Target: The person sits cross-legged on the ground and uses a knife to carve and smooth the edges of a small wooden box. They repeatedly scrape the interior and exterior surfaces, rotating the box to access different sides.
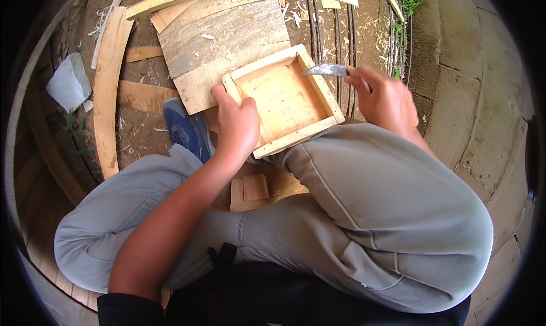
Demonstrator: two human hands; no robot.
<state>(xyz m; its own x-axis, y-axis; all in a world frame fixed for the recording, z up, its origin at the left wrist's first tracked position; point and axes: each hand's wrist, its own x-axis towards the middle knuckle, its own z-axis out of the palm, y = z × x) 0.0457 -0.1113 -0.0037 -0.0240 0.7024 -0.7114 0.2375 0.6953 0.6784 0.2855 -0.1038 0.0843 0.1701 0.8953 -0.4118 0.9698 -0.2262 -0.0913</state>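
A shallow square wooden box point(282, 93), open at the top, is tilted over my knee with its inside facing me. Wrapped round its left wall is my left hand point(238, 116), thumb toward the inner side. My right hand point(384, 95) is closed round the handle of a small curved knife point(327, 70). The knife's grey blade points left and lies over the box's right wall near the far corner; whether it touches the wood I cannot tell. My right fingers hide the handle.
Wooden boards point(227, 38) with shavings lie beyond the box. A long plank point(110, 93) and a pale stone block point(69, 82) are at left. Thin dark metal rods point(339, 36) run along the ground at the far side. Paving slabs point(460, 98) stretch along the right.
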